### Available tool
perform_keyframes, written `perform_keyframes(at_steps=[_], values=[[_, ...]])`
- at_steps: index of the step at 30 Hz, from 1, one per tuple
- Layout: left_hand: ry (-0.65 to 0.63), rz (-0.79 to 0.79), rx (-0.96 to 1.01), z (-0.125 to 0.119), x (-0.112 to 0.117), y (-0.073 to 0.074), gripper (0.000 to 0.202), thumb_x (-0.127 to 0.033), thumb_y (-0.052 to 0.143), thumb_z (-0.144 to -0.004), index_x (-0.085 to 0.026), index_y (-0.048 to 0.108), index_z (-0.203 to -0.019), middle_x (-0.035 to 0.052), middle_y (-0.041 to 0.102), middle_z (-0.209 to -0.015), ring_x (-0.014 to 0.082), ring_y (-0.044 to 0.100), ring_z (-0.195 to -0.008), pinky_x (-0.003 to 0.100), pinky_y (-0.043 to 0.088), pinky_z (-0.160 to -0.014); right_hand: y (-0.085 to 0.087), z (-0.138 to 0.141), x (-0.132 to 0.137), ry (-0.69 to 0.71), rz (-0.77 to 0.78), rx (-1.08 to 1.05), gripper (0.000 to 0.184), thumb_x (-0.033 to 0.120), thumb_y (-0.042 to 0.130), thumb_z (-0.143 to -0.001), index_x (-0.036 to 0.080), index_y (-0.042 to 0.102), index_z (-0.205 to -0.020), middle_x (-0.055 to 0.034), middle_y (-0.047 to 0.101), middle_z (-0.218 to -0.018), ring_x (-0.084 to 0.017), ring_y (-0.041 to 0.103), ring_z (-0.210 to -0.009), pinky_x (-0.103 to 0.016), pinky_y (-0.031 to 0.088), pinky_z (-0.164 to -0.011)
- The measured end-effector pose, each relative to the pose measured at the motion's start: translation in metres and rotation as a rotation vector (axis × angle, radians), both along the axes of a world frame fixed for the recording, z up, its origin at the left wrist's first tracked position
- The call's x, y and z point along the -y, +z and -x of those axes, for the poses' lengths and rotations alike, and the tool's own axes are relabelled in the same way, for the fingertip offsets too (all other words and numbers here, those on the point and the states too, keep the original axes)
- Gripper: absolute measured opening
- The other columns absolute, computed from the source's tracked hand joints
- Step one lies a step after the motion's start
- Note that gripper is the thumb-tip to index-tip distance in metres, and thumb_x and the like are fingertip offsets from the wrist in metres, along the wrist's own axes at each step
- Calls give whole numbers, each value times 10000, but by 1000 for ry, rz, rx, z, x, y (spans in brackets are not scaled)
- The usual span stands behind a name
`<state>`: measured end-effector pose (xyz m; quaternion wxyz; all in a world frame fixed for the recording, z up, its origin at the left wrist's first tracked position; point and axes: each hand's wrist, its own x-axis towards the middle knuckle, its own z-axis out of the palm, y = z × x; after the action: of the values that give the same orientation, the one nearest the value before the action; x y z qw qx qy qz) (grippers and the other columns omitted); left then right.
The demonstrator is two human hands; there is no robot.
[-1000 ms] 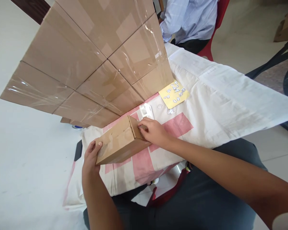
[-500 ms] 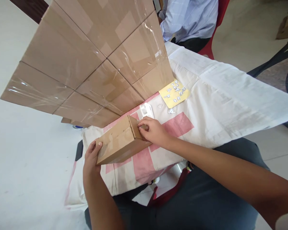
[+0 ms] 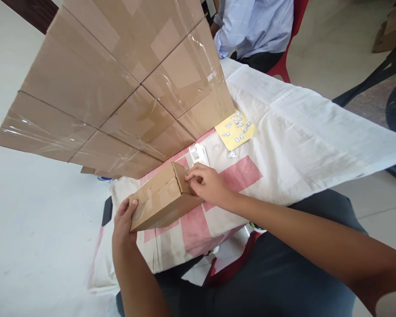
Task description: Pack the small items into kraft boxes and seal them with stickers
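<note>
My left hand [image 3: 123,220] grips the near left end of a small cardboard box [image 3: 158,189], its thumb on top beside a printed patch. The box lies tilted on the cloth-covered table. At its opposite end, my right hand [image 3: 206,185] has thumb and forefinger pinched together close against the end face. Whatever sits between those fingertips is too small to make out. Just beyond that hand rests a small white plastic object [image 3: 198,154]. A yellow sheet [image 3: 224,138] bearing several small white-edged pieces [image 3: 240,124] lies farther back, with a loose clear piece [image 3: 232,154] beside it.
A tall wall of stacked, taped cardboard boxes [image 3: 119,88] rises along the table's far side. Pink and white cloth [image 3: 240,174] covers the table. Another person in a light blue shirt [image 3: 254,26] sits on a red chair [image 3: 280,68] at the back.
The whole view has shifted slightly. My left hand still holds the box, and my right hand stays pinched at its end with only a slight change of the fingers.
</note>
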<state>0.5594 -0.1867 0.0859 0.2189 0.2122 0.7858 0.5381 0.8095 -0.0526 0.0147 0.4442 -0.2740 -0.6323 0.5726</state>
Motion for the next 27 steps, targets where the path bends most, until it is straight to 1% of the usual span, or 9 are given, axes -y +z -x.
perform_keyframes(at_steps=[3, 5, 7, 9, 11, 16, 21, 24, 27], values=[[-1, -5, -6, 2, 0, -1, 505, -440, 913, -564, -228, 706, -973, -24, 654, -927, 141, 574, -777, 212, 447, -598, 5, -1, 0, 7, -10, -35, 195, 65, 575, -831, 194, 717, -793, -44, 678, -1037, -131, 623, -730, -314, 517, -715], [4, -16, -12, 3, 0, -2, 508, -442, 912, -559, -228, 702, -969, -28, 655, -922, 140, 577, -780, 213, 455, -610, 5, -1, 0, 7, -21, -48, 193, 65, 567, -823, 195, 709, -823, -39, 685, -1027, -129, 616, -728, -309, 512, -716], [5, -24, -14, 4, 0, -3, 519, -442, 912, -548, -223, 704, -970, -28, 658, -924, 139, 582, -784, 213, 461, -620, 4, -2, 1, 19, 5, -64, 252, 65, 558, -816, 203, 705, -967, -28, 690, -1033, -110, 594, -681, -293, 503, -692], [6, -29, -14, 4, 1, -3, 533, -439, 916, -540, -218, 709, -978, -27, 662, -931, 136, 586, -787, 209, 464, -624, 3, -2, 1, 48, 59, -78, 395, 61, 557, -802, 219, 658, -1150, -13, 686, -1035, -88, 562, -623, -267, 484, -646], [15, -34, -13, 5, 0, -3, 549, -439, 921, -528, -213, 712, -983, -24, 666, -932, 133, 588, -783, 204, 464, -615, 3, -2, 1, 82, 102, -96, 496, 61, 560, -790, 224, 600, -1257, 1, 672, -1002, -79, 544, -601, -245, 463, -608], [35, -38, -7, 7, -1, -6, 571, -432, 929, -500, -206, 707, -975, -19, 667, -916, 130, 588, -760, 199, 459, -587, 2, -1, 0, 99, 128, -119, 539, 65, 560, -778, 215, 576, -1295, 12, 645, -985, -77, 541, -613, -242, 457, -615], [35, -38, -12, 5, -1, -5, 565, -442, 921, -521, -209, 704, -988, -24, 664, -913, 133, 593, -768, 202, 467, -599, 3, -1, 2, 116, 167, -108, 574, 79, 567, -780, 228, 578, -1334, 0, 652, -1009, -95, 565, -677, -252, 462, -650], [33, -29, -12, 4, 0, -4, 557, -438, 923, -525, -211, 706, -984, -31, 655, -900, 130, 588, -772, 200, 464, -603, 4, -1, 1, 135, 194, -121, 595, 77, 562, -784, 215, 571, -1363, 2, 643, -974, -99, 561, -687, -256, 469, -664], [37, -24, -18, 3, 1, -2, 554, -437, 919, -537, -218, 707, -1001, -36, 651, -902, 129, 586, -776, 201, 460, -604, 5, -1, 0, 136, 221, -133, 611, 72, 558, -782, 228, 569, -1373, -1, 641, -1015, -92, 546, -685, -249, 459, -648]])
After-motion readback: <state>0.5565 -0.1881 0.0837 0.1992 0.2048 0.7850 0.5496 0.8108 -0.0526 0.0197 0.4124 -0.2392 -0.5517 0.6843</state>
